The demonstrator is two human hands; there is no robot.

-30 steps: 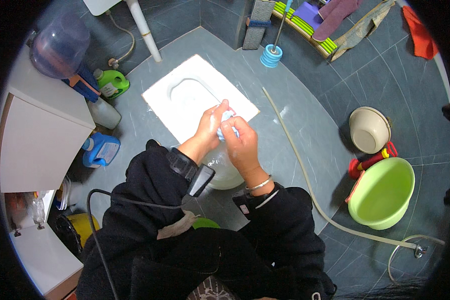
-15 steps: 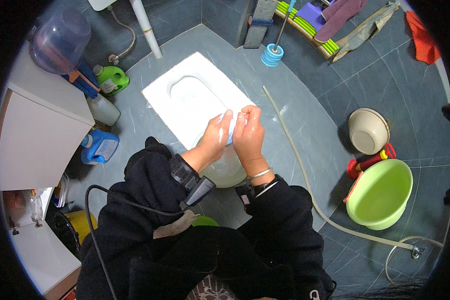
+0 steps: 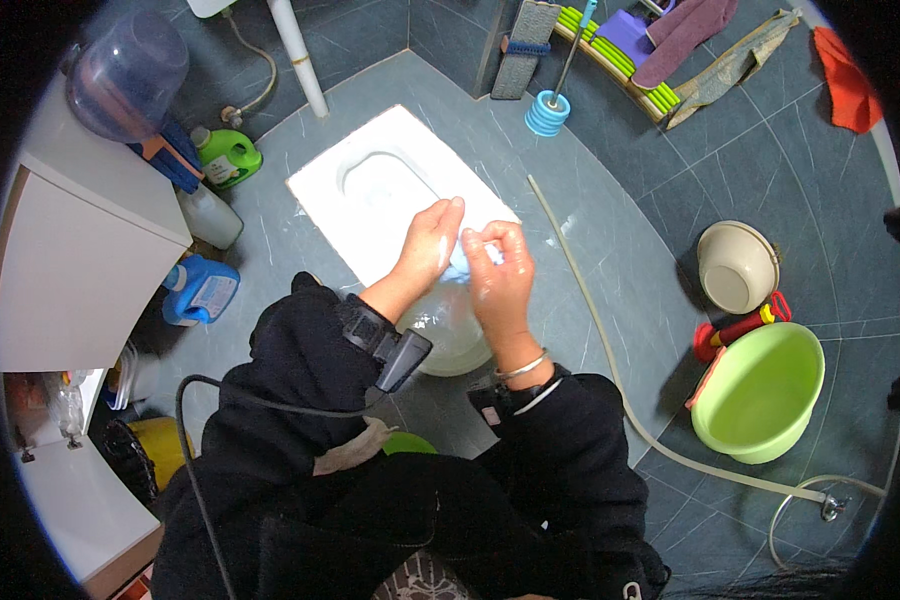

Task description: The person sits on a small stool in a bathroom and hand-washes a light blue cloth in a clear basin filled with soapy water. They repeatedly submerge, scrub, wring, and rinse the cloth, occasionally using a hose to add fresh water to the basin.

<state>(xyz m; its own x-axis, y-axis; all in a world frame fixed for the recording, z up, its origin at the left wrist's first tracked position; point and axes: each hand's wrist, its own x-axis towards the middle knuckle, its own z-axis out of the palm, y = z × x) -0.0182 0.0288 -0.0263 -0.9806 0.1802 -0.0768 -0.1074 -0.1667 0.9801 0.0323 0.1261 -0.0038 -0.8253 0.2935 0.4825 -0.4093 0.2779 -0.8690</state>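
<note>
My two wet hands meet over a white basin (image 3: pixel 457 345) of soapy water on the floor in front of me. My right hand (image 3: pixel 500 280) pinches a small light-blue cloth (image 3: pixel 459 269) with curled fingers. My left hand (image 3: pixel 428 245) lies flat against that cloth with its fingers straight and together. Both black sleeves are pushed up, and a bangle sits on my right wrist. Just beyond the basin is a white squat toilet pan (image 3: pixel 370 190) set in the grey tiled floor.
A white cabinet (image 3: pixel 80 270) stands at the left with green (image 3: pixel 225 158), white (image 3: pixel 210 215) and blue (image 3: pixel 202 290) bottles beside it. To the right lie a hose (image 3: pixel 610 350), a green basin (image 3: pixel 760 390), a beige bowl (image 3: pixel 735 265) and a red scoop (image 3: pixel 735 328). A blue toilet brush (image 3: pixel 548 110) stands at the back.
My hands have dropped slightly toward the basin and shifted from clasped to rubbing. The right fingers now pinch the blue cloth against the flat left palm.
</note>
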